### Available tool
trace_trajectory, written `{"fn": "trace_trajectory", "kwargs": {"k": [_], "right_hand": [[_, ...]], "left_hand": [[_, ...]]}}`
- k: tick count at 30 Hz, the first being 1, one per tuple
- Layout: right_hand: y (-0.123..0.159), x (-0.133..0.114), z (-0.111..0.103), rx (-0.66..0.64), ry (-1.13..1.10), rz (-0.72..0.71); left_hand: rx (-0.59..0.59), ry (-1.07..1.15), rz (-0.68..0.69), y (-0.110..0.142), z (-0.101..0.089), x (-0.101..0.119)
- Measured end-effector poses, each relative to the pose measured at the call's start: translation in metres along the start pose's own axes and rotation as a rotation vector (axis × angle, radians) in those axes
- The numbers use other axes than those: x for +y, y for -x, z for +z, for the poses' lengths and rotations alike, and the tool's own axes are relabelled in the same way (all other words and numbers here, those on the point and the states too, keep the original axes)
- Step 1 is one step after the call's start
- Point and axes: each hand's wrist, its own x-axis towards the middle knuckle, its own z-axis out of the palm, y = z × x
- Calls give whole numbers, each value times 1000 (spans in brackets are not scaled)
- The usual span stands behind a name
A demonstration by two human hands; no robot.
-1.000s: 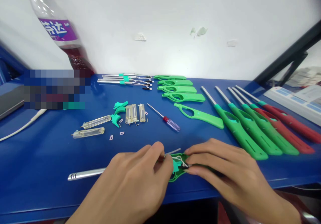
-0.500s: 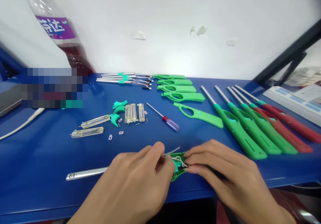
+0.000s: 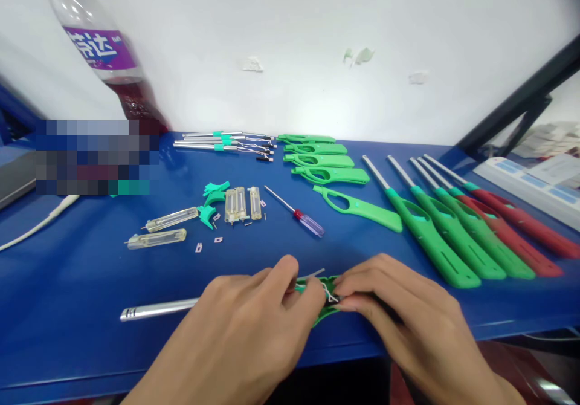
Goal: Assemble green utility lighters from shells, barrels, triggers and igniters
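A partly assembled long-reach lighter lies at the table's front edge, with its silver barrel (image 3: 158, 310) pointing left. Its open green casing (image 3: 325, 317) shows between my hands, holding white wires (image 3: 329, 293) and a small black part. My left hand (image 3: 260, 320) is closed over the front of the casing, thumb and finger pressing near the teal trigger, which is mostly covered. With fingertips pinched, my right hand (image 3: 399, 314) grips the casing and the black part at the wire ends. Both palms hide much of the lighter.
Behind the hands lie a screwdriver (image 3: 308, 222), clear fuel tanks (image 3: 235, 205), teal triggers (image 3: 215, 194) and tiny pieces. Farther back are barrels with wires (image 3: 222, 145) and green casings (image 3: 321, 161). Finished-looking lighters (image 3: 448, 242) lie right, a bottle (image 3: 106, 54) stands left.
My left thumb and index finger have shifted slightly right, covering more of the teal trigger. My right hand keeps its pinch in nearly the same place.
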Motion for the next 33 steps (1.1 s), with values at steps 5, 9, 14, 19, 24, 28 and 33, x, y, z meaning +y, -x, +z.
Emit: {"fn": "trace_trajectory", "kwargs": {"k": [5,9,14,19,24,28,33], "right_hand": [[0,-1,1,14,10,1],[0,-1,0,29,4,-25],[-1,0,0,47,3,-38],[-4,-6,-2,52,-79,4],[-10,-12,-3,93,-197,120],[-10,-13,0,119,-285,226],[-9,-14,2,120,-377,305]], "left_hand": [[5,15,-10,1,-1,2],[26,15,2,1,1,1],[72,-18,33,0,3,1],[107,-21,17,3,5,2],[9,6,17,6,-2,2],[-14,7,27,5,-9,2],[13,-8,25,5,-6,3]]}}
